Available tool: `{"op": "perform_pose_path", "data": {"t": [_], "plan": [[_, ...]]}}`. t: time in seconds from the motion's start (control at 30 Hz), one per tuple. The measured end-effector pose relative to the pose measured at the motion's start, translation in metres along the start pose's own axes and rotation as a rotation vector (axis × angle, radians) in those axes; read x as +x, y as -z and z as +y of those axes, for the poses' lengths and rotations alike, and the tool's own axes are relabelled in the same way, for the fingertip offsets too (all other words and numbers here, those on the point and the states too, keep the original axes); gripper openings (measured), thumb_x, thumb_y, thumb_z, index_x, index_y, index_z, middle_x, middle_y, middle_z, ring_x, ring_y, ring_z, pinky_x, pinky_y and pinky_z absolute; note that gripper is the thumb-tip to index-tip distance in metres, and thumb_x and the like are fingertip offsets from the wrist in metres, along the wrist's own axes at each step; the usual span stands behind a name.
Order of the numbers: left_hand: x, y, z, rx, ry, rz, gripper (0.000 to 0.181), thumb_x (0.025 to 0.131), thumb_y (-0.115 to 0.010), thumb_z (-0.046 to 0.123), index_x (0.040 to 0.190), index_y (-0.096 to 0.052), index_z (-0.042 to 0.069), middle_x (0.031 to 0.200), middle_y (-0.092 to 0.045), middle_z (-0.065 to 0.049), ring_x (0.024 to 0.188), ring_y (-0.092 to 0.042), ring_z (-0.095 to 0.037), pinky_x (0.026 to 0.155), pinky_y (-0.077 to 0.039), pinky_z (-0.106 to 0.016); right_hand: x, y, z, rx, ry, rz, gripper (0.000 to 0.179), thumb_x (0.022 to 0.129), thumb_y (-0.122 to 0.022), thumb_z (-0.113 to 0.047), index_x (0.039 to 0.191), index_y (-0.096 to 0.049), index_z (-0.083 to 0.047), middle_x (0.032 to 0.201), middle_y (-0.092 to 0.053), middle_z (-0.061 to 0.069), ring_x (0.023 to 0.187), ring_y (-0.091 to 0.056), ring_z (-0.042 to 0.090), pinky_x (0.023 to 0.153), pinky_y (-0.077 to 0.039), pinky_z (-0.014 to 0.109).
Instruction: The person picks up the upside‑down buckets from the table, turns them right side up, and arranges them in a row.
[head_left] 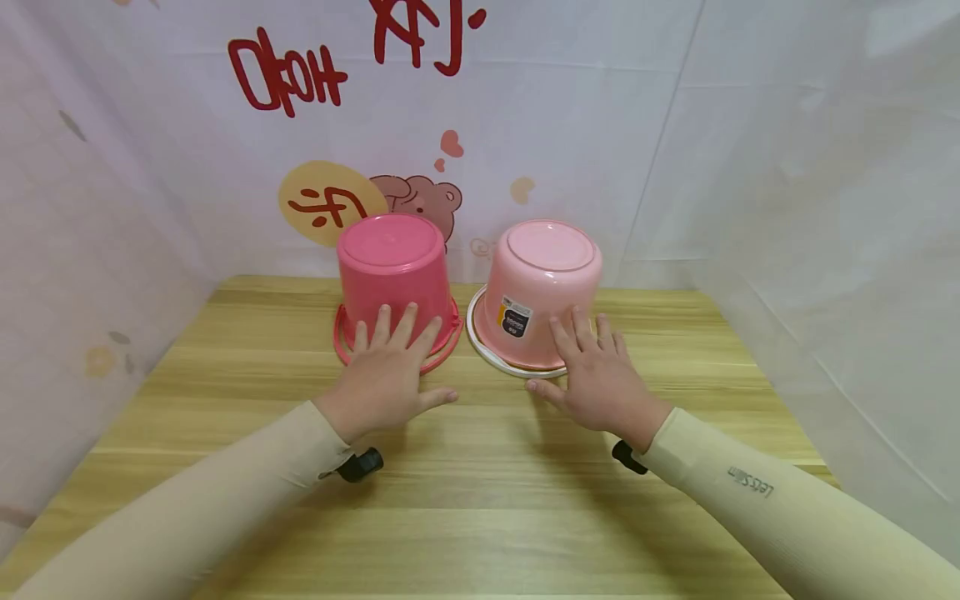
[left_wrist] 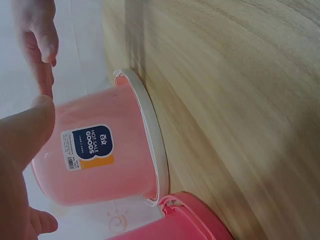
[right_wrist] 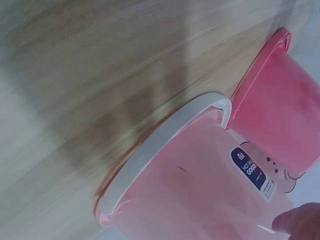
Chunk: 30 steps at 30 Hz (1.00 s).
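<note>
Two plastic buckets stand upside down on the wooden table. The darker pink bucket (head_left: 390,279) is on the left, its pink handle lying round the rim. To its right is the light pink bucket (head_left: 543,279), with a white handle (left_wrist: 154,135) and a dark label (left_wrist: 89,146). My left hand (head_left: 386,375), fingers spread, overlaps the front of the darker bucket in the head view. My right hand (head_left: 603,379), also with spread fingers, is in front of the light pink bucket's right side. Neither hand holds anything.
Behind the buckets hangs a white cloth backdrop (head_left: 570,125) printed with red characters and a bear. Cloth also hangs along both sides of the wooden table (head_left: 480,533).
</note>
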<state>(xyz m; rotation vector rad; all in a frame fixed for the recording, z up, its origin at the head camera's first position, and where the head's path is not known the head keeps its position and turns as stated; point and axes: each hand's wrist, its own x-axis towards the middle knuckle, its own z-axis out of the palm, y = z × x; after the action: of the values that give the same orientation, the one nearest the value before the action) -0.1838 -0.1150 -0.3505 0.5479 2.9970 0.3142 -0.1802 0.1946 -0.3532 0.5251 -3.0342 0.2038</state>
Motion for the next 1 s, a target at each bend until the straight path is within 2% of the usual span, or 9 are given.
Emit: {"op": "perform_pose_path", "data": {"t": [0.17, 0.27, 0.4, 0.53, 0.67, 0.9, 1.0], "plan": [[0.008, -0.006, 0.004, -0.008, -0.057, -0.008, 0.105, 0.09, -0.065, 0.073, 0.17, -0.02, 0.021, 0.178, -0.007, -0.018, 0.163, 0.006, -0.049, 0.128, -0.002, -0.071, 0.001, -0.002, 0.005, -0.026, 0.042, 0.049, 0.094, 0.096, -0.069, -0.059, 0.166, -0.031, -0.008, 0.172, -0.023, 0.027, 0.148, -0.034, 0.056, 0.118, -0.034, 0.07], [0.015, -0.01, 0.008, -0.011, -0.088, 0.003, 0.104, 0.092, -0.064, 0.072, 0.17, -0.021, 0.019, 0.177, -0.009, -0.018, 0.163, 0.003, -0.047, 0.13, -0.003, -0.067, 0.003, -0.005, 0.011, -0.076, 0.068, 0.05, 0.088, 0.097, -0.069, -0.055, 0.164, -0.036, -0.008, 0.169, -0.029, 0.029, 0.141, -0.042, 0.058, 0.114, -0.04, 0.068], [0.026, -0.017, 0.014, 0.003, -0.132, 0.003, 0.103, 0.094, -0.062, 0.071, 0.17, -0.02, 0.015, 0.177, -0.012, -0.018, 0.164, -0.001, -0.045, 0.131, -0.004, -0.063, 0.007, -0.007, 0.021, -0.103, 0.073, 0.0, 0.082, 0.1, -0.068, -0.051, 0.164, -0.037, -0.01, 0.166, -0.031, 0.033, 0.141, -0.042, 0.062, 0.116, -0.039, 0.068], [0.037, -0.024, 0.018, 0.005, -0.188, -0.036, 0.099, 0.096, -0.062, 0.067, 0.169, -0.022, 0.013, 0.177, -0.014, -0.017, 0.164, -0.002, -0.044, 0.133, -0.004, -0.06, 0.011, -0.01, 0.03, -0.096, 0.056, -0.057, 0.079, 0.101, -0.067, -0.049, 0.164, -0.037, -0.012, 0.166, -0.03, 0.033, 0.144, -0.038, 0.064, 0.119, -0.035, 0.068], [0.048, -0.029, 0.02, 0.0, -0.23, -0.088, 0.095, 0.098, -0.062, 0.064, 0.168, -0.025, 0.011, 0.176, -0.017, -0.017, 0.165, -0.003, -0.042, 0.133, -0.004, -0.058, 0.014, -0.014, 0.036, -0.094, 0.073, -0.072, 0.078, 0.1, -0.068, -0.048, 0.163, -0.04, -0.012, 0.165, -0.035, 0.032, 0.142, -0.042, 0.063, 0.118, -0.038, 0.067], [0.071, -0.038, 0.021, -0.019, -0.256, -0.151, 0.094, 0.1, -0.06, 0.063, 0.166, -0.028, 0.005, 0.175, -0.022, -0.018, 0.164, -0.01, -0.042, 0.133, -0.009, -0.056, 0.018, -0.023, 0.043, -0.096, 0.164, -0.054, 0.068, 0.1, -0.07, -0.041, 0.155, -0.051, -0.007, 0.157, -0.052, 0.024, 0.133, -0.054, 0.058, 0.114, -0.044, 0.064], [0.08, -0.044, 0.022, -0.001, -0.276, -0.169, 0.092, 0.101, -0.059, 0.062, 0.165, -0.03, 0.003, 0.174, -0.025, -0.019, 0.163, -0.014, -0.042, 0.133, -0.012, -0.057, 0.02, -0.03, 0.045, -0.102, 0.216, -0.049, 0.063, 0.099, -0.071, -0.038, 0.15, -0.056, -0.005, 0.148, -0.06, 0.022, 0.123, -0.063, 0.053, 0.109, -0.049, 0.062]]}}
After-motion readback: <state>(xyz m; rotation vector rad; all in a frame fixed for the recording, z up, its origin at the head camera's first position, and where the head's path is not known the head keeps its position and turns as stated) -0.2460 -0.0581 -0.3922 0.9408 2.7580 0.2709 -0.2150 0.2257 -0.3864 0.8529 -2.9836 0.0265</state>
